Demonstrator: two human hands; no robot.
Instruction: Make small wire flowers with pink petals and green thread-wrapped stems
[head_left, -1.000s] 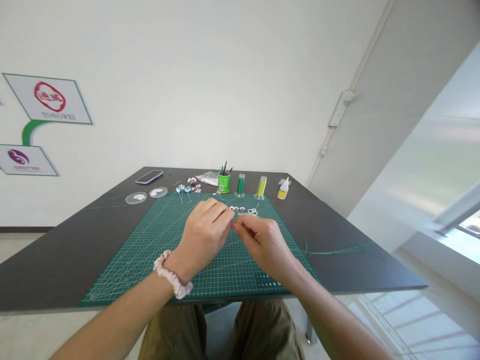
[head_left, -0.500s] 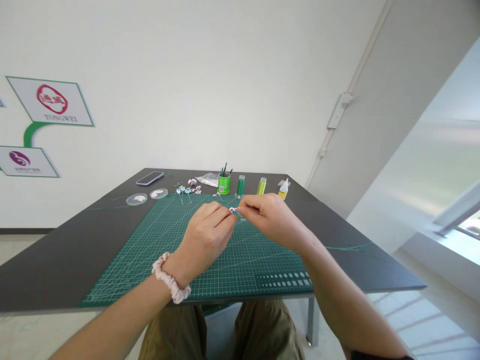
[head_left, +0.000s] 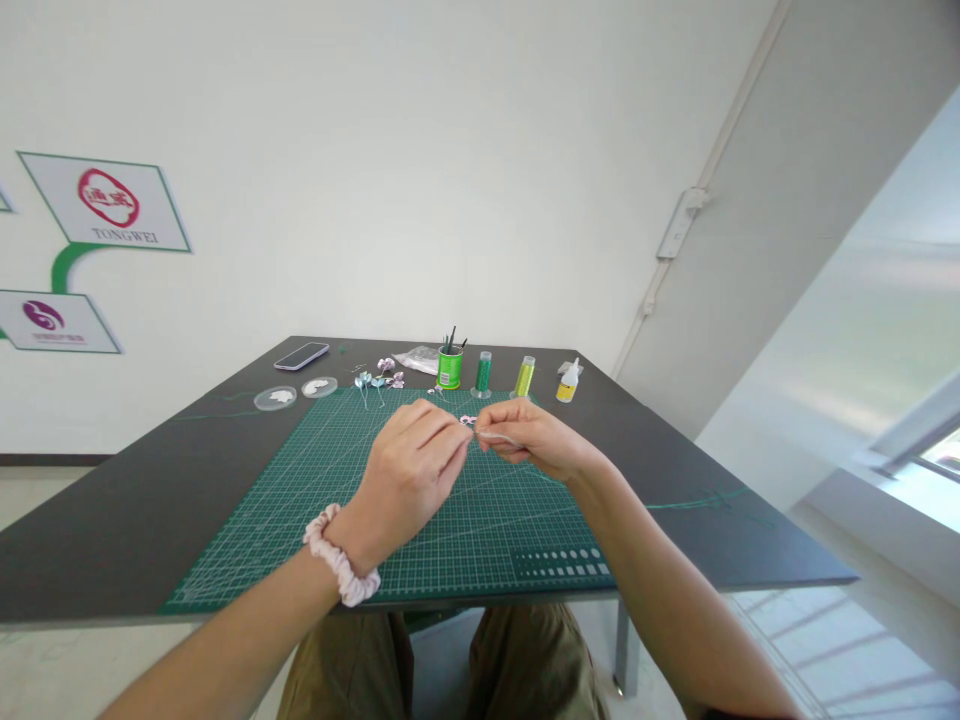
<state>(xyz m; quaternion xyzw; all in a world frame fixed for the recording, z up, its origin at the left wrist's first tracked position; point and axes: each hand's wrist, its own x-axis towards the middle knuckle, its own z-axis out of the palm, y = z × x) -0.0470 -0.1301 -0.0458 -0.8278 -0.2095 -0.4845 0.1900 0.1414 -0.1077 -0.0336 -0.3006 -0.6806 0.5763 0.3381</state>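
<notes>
Above the middle of the green cutting mat (head_left: 330, 500), my left hand (head_left: 420, 455) is closed in a pinch on a small pink flower (head_left: 467, 420), of which only a bit shows past the fingertips. My right hand (head_left: 529, 437) meets it fingertip to fingertip, closed on a thin pale thread or wire (head_left: 501, 437) that runs back across its fingers. Where the thread joins the flower is hidden between the fingers. A pink scrunchie (head_left: 337, 555) circles my left wrist.
Along the back stand a green can (head_left: 449, 368) of tools, a green thread spool (head_left: 484, 372), a yellow-green spool (head_left: 524, 378) and a glue bottle (head_left: 568, 383). Blue and pink flowers (head_left: 379, 380) lie left of them, near two shallow dishes (head_left: 275, 398) and a phone (head_left: 301, 356).
My right hand has turned and dropped slightly, its fingers curling in, and the pale strand now shows across them. My left hand keeps its pinch almost in place.
</notes>
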